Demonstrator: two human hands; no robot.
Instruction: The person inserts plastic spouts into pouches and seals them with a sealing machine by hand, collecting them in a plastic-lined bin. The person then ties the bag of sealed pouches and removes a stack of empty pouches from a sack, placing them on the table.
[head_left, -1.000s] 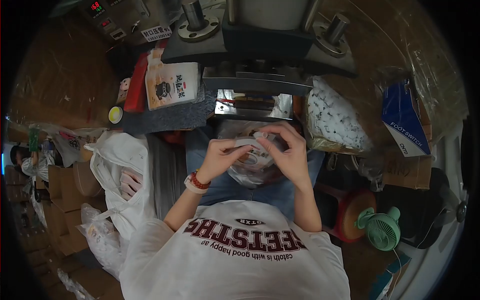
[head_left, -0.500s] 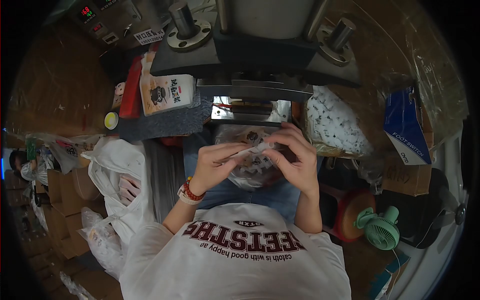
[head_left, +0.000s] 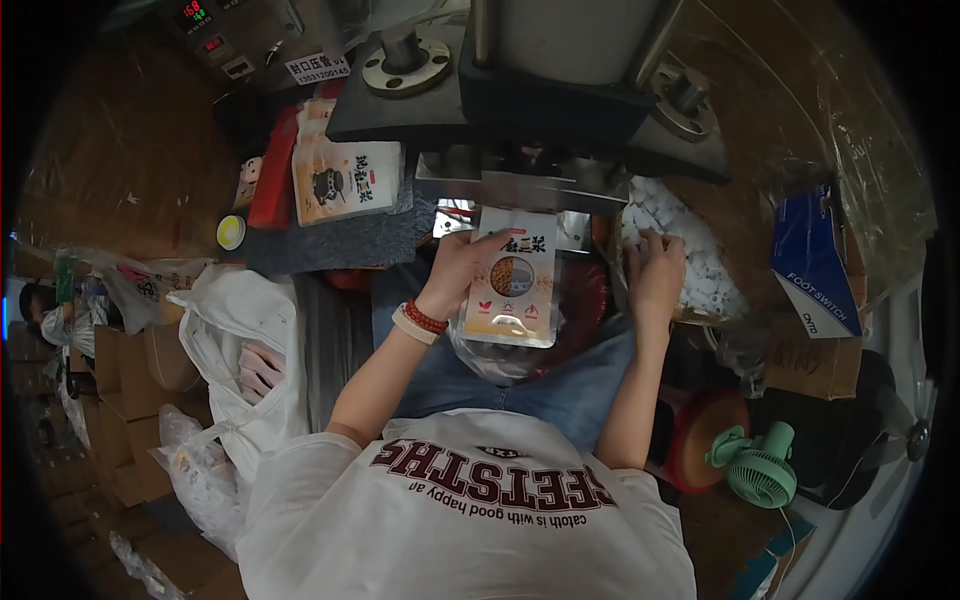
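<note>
My left hand [head_left: 462,272] is closed on the upper left edge of a flat printed pouch [head_left: 514,322], with the thumb across its front. The pouch has a white upper part, a dark round picture and an orange lower end; its top reaches the metal plate of the press [head_left: 570,224]. To the right, my right hand [head_left: 658,272] rests on a heap of small white plastic pieces [head_left: 705,268]. Its fingers look apart, and their tips are partly among the pieces. Below the held pouch, a clear plastic bag [head_left: 490,358] lies on my lap.
The heavy press head [head_left: 560,100] hangs over the work spot. Left of it, a stack of printed pouches [head_left: 345,180] lies on a grey cloth [head_left: 320,245]. A white sack [head_left: 240,330] stands at left; a green fan [head_left: 762,468] and blue box [head_left: 812,265] are at right.
Both hands were together above the clear bag. Now my left hand holds the printed pouch up by the press, and my right hand has moved right onto the white pieces.
</note>
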